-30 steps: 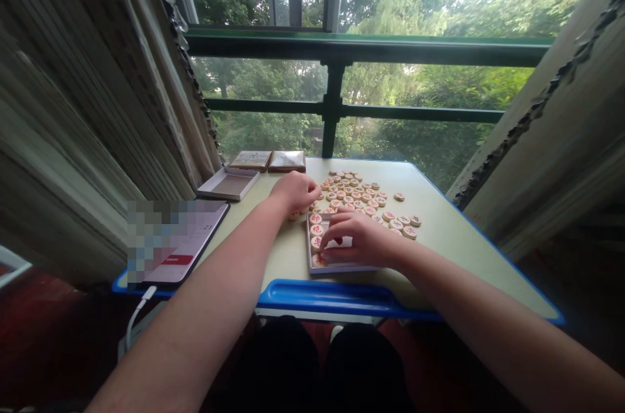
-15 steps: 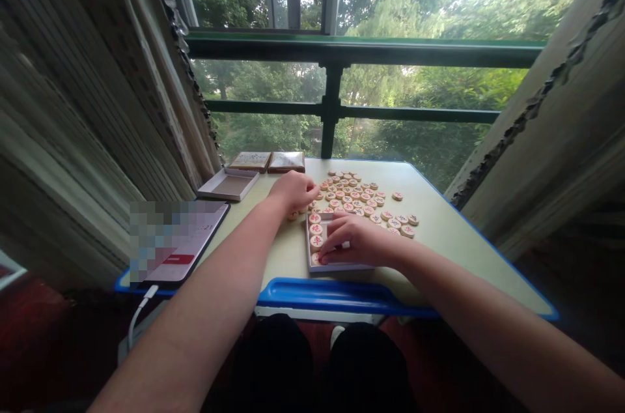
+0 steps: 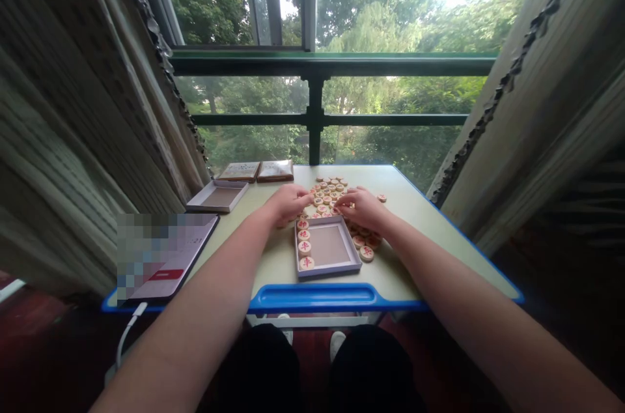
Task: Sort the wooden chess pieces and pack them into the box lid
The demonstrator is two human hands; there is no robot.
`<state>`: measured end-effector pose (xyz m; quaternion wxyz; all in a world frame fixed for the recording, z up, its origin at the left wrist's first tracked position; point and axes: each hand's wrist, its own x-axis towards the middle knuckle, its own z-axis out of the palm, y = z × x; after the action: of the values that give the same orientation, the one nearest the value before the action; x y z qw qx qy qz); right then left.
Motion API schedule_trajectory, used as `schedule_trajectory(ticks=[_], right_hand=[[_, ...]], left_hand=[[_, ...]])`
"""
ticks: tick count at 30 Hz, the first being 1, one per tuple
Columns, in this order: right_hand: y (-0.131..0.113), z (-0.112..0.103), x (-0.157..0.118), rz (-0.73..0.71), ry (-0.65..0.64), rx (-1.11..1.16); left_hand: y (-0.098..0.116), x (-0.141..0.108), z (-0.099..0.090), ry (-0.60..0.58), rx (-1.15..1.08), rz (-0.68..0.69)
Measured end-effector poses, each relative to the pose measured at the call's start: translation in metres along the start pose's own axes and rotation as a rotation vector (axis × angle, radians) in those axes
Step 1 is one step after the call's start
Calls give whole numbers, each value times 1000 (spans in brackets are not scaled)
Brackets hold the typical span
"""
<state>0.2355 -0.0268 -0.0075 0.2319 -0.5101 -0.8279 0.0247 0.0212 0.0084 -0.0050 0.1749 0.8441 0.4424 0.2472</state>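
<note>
A shallow light-coloured box lies on the table with a column of several round xiangqi pieces along its left inner wall. They bear red characters. Beyond the box spreads a crowd of loose xiangqi pieces. My left hand is at the left side of that crowd, its fingers curled together; what they hold, if anything, is hidden. Over the right part of the pieces is my right hand, bent fingers apart and fingertips down among them. Part of the crowd is hidden under this hand.
An empty shallow box lid lies at the left, with two flat packages behind it. A tablet with a white cable rests at the left edge. A blue trough lines the table's front.
My right hand has left the bottom-left piece inside the box and moved up over the loose pieces. Some pieces now lie closer to the box's right side. My left hand stays by the crowd.
</note>
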Motion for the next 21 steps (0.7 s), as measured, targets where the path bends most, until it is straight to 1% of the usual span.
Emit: schedule_trajectory(ticks=[1, 3, 6, 9, 14, 18, 21], right_hand=[[1, 1, 0, -10, -43, 4], [3, 1, 1, -15, -79, 6], [4, 2, 1, 16, -55, -13], [4, 3, 1, 34, -31, -30], [5, 2, 0, -6, -22, -12], [6, 2, 1, -22, -59, -3], [6, 2, 1, 15, -56, -12]], left_hand=[[1, 1, 1, -33, -18, 15], [1, 2, 4, -98, -45, 43], [1, 3, 7, -145, -50, 81], [0, 2, 8, -110, -2, 105], [1, 0, 9, -40, 85, 117], [3, 2, 9, -8, 32, 133], [3, 3, 9, -15, -5, 143]])
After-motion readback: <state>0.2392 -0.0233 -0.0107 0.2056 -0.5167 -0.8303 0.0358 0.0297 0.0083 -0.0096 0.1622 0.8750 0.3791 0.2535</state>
